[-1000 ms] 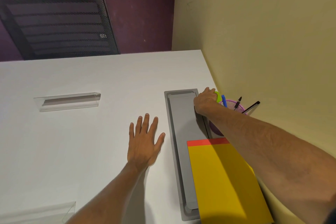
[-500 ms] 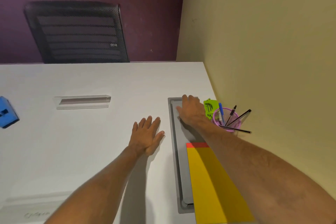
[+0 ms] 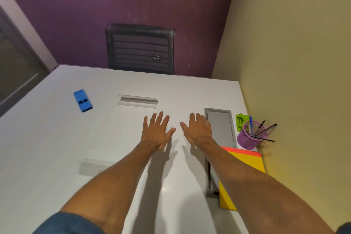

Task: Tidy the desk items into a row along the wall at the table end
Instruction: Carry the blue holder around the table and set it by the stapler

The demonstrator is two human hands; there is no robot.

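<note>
Along the yellow wall on the right stand a small green item (image 3: 241, 121), a purple mesh pen cup (image 3: 248, 138) with several pens, and a yellow pad with a red top edge (image 3: 245, 169). A blue box (image 3: 82, 100) lies far left on the white table (image 3: 57, 148). My left hand (image 3: 156, 132) rests flat on the table, fingers spread and empty. Just to its right, my right hand (image 3: 198, 130) hovers over the table, fingers apart, holding nothing, left of the grey cable tray (image 3: 220, 125).
Two clear acrylic holders lie on the table, one at the middle (image 3: 138, 101) and one near the left forearm (image 3: 95, 166). A black mesh chair (image 3: 140, 49) stands at the far edge against the purple wall.
My right hand has let go of the green item by the pen cup and drawn back left across the cable tray. The view has swung left, bringing the blue box into sight.
</note>
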